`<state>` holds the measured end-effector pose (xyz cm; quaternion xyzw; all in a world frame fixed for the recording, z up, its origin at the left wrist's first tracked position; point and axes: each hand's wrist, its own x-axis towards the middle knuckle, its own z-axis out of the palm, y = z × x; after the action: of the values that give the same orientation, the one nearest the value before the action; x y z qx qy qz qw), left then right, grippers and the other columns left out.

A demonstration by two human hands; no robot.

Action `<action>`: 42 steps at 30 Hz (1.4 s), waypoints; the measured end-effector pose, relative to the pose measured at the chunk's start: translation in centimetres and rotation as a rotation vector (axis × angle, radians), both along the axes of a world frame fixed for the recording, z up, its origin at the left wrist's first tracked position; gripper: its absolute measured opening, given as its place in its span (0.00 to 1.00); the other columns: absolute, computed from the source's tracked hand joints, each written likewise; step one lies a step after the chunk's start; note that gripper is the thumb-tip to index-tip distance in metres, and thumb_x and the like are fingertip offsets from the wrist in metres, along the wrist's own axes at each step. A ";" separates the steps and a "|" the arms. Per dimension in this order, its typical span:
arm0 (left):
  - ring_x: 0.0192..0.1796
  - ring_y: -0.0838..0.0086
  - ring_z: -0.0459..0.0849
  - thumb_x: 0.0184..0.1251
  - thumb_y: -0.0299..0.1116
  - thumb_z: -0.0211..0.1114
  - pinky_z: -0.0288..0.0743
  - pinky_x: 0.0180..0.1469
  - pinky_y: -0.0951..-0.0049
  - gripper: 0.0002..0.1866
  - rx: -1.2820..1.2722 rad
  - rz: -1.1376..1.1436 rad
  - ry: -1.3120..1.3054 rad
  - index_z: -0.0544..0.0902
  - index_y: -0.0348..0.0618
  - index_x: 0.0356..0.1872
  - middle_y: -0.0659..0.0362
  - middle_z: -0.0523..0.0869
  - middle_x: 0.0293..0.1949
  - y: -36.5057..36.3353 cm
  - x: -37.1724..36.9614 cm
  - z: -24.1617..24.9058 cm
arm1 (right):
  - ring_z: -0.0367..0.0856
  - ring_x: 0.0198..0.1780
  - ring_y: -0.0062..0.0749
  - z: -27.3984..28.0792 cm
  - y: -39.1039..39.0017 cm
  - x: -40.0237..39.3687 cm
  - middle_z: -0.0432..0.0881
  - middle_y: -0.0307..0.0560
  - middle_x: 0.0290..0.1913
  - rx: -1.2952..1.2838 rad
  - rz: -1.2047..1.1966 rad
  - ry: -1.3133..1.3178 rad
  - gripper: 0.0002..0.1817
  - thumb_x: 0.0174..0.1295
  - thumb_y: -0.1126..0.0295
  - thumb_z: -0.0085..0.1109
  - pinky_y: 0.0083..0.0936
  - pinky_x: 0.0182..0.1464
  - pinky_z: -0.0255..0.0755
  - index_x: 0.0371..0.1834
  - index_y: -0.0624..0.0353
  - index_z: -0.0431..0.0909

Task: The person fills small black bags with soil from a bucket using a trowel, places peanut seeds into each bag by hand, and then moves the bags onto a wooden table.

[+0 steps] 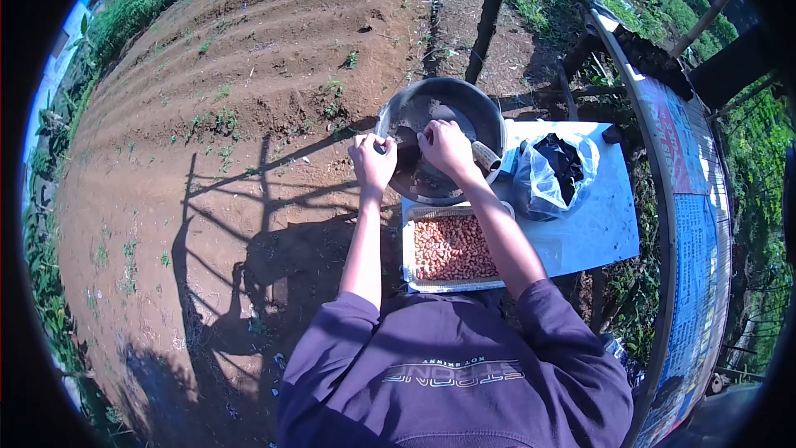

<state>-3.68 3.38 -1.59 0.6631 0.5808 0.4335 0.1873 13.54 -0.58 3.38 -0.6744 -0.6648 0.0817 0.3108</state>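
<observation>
My left hand is at the left rim of a round dark basin, its fingers curled; what they hold, if anything, is too small to make out. Over the middle of the basin, my right hand has its fingers bent down, and their tips are hidden. Dark material lies inside the basin between the two hands. A light patterned object rests against the basin's right inner side. Just below the basin, a pale rectangular tray holds many small reddish-brown pieces, with my right forearm over its right edge.
The basin and tray stand on a light blue table. A clear plastic bag with black plastic inside is to the right. A wooden rail and printed banner run along the right. Ridged soil spreads left; a dark post rises behind.
</observation>
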 end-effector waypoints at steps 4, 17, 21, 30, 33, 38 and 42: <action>0.49 0.56 0.80 0.62 0.36 0.72 0.73 0.55 0.56 0.12 0.024 0.004 0.002 0.81 0.40 0.35 0.50 0.82 0.40 -0.3 0.0 0.6 | 0.75 0.54 0.49 0.7 -1.2 2.4 0.82 0.51 0.45 0.066 -0.180 -0.339 0.20 0.58 0.58 0.68 0.44 0.51 0.72 0.46 0.60 0.81; 0.63 0.54 0.73 0.64 0.45 0.75 0.63 0.69 0.55 0.28 0.071 -0.278 -0.107 0.77 0.43 0.61 0.50 0.83 0.55 -1.8 -0.4 0.9 | 0.89 0.40 0.55 1.0 -2.1 6.9 0.87 0.63 0.38 -0.259 -0.204 -0.314 0.10 0.54 0.72 0.59 0.45 0.43 0.83 0.31 0.67 0.87; 0.63 0.56 0.74 0.62 0.43 0.77 0.63 0.69 0.55 0.27 0.082 -0.299 -0.087 0.80 0.46 0.59 0.54 0.83 0.55 -2.0 -0.5 1.1 | 0.89 0.38 0.56 1.2 -1.8 6.7 0.87 0.64 0.35 -0.178 -0.057 -0.301 0.10 0.52 0.71 0.63 0.42 0.42 0.84 0.29 0.69 0.86; 0.61 0.59 0.76 0.60 0.38 0.77 0.64 0.67 0.57 0.18 0.190 -0.239 -0.029 0.84 0.47 0.49 0.56 0.83 0.51 -2.2 -1.3 1.5 | 0.89 0.34 0.51 2.6 -3.0 8.4 0.88 0.56 0.29 -0.151 -0.143 -0.179 0.15 0.48 0.59 0.75 0.42 0.40 0.83 0.30 0.60 0.90; 0.62 0.57 0.75 0.60 0.40 0.77 0.64 0.67 0.55 0.23 0.149 -0.176 -0.082 0.82 0.45 0.54 0.55 0.83 0.52 -2.2 -1.3 1.4 | 0.89 0.39 0.49 3.7 -2.6 9.8 0.89 0.56 0.35 -0.188 -0.130 -0.166 0.18 0.46 0.58 0.75 0.41 0.48 0.83 0.40 0.54 0.91; 0.60 0.57 0.78 0.62 0.40 0.76 0.67 0.67 0.56 0.23 0.064 -0.227 -0.147 0.82 0.45 0.55 0.54 0.86 0.51 -1.9 -1.4 0.9 | 0.90 0.43 0.49 8.6 -3.1 10.0 0.90 0.54 0.39 -0.261 -0.091 -0.158 0.20 0.47 0.55 0.75 0.40 0.52 0.82 0.43 0.49 0.92; 0.59 0.56 0.80 0.63 0.40 0.76 0.69 0.66 0.57 0.20 -0.008 -0.257 -0.205 0.83 0.45 0.53 0.53 0.87 0.51 -2.2 -1.4 1.5 | 0.89 0.46 0.47 11.8 -3.0 9.7 0.90 0.52 0.42 -0.334 -0.039 -0.166 0.20 0.49 0.52 0.75 0.38 0.53 0.81 0.45 0.43 0.92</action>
<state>-5.13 1.17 -0.10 0.6835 0.4706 0.4691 0.3023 23.21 -3.56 15.15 -0.7337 -0.6522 0.1290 0.1401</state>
